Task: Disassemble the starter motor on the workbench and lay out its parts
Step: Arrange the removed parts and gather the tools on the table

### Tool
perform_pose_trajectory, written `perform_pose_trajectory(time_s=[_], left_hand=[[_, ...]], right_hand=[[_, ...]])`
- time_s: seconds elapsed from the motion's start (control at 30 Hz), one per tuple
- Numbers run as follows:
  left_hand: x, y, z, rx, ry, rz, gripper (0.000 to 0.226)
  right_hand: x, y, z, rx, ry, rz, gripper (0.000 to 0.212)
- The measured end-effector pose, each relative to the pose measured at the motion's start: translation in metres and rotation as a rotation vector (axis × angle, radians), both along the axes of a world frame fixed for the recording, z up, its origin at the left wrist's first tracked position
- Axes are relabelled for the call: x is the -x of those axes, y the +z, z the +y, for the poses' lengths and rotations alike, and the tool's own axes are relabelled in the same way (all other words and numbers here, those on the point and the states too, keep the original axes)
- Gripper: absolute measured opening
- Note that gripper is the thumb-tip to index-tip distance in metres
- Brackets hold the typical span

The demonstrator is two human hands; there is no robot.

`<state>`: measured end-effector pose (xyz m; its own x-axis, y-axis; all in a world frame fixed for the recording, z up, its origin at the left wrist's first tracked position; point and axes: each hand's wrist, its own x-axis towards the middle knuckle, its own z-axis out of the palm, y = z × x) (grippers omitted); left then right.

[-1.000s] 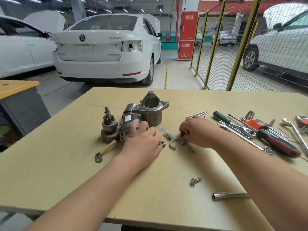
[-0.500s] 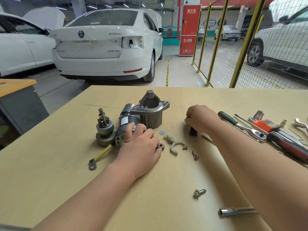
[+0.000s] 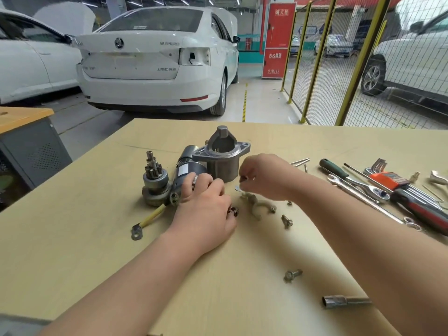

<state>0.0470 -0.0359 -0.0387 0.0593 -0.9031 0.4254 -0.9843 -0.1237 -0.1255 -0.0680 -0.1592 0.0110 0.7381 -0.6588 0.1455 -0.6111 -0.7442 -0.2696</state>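
Note:
The dark cylindrical motor body point(image 3: 188, 169) lies on the workbench point(image 3: 72, 238), and my left hand point(image 3: 206, 209) grips its near end with curled fingers. A small gear point(image 3: 234, 211) sits beside that hand's thumb. The grey nose housing point(image 3: 221, 154) stands upright behind it. To the left stands the pinion drive point(image 3: 155, 181). My right hand point(image 3: 264, 177) hovers just right of the housing and pinches a small dark part point(image 3: 243, 178) above a flat washer point(image 3: 238, 188). A white fork lever point(image 3: 257, 206) lies under that hand.
A yellow cable with a lug point(image 3: 150, 218) trails toward me. Loose bolts point(image 3: 287, 220) point(image 3: 292, 275) and a socket extension point(image 3: 344, 300) lie near my right forearm. Two long bolts point(image 3: 299, 161), a ratchet point(image 3: 358, 186), screwdrivers point(image 3: 333, 168) and hex keys point(image 3: 388, 178) fill the right side.
My right hand picked up a small dark part near the long bolts and carried it left to the housing. My left hand stayed on the motor body.

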Motion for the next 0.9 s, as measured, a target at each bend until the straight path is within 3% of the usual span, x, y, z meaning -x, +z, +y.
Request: perform_pose_trajectory(time_s=[0.2,0.37,0.6,0.7,0.9], left_hand=[[-0.01,0.002,0.014,0.016,0.056,0.001,0.037],[-0.01,0.003,0.012,0.045,0.029,0.011,0.039],[-0.013,0.0,0.008,0.049,0.065,-0.016,0.031],[-0.013,-0.001,0.006,0.064,0.053,-0.004,0.026],[-0.011,-0.003,0.005,0.075,0.028,0.01,0.02]], right_hand=[[-0.011,-0.013,0.023,-0.022,0.08,0.056,0.023],[-0.004,-0.004,0.016,-0.059,-0.007,-0.101,0.016],[0.006,-0.019,0.023,0.016,0.118,0.131,0.03],[0.005,-0.026,0.024,0.098,0.143,0.102,0.028],[0.016,-0.022,0.023,0.048,0.145,0.034,0.018]])
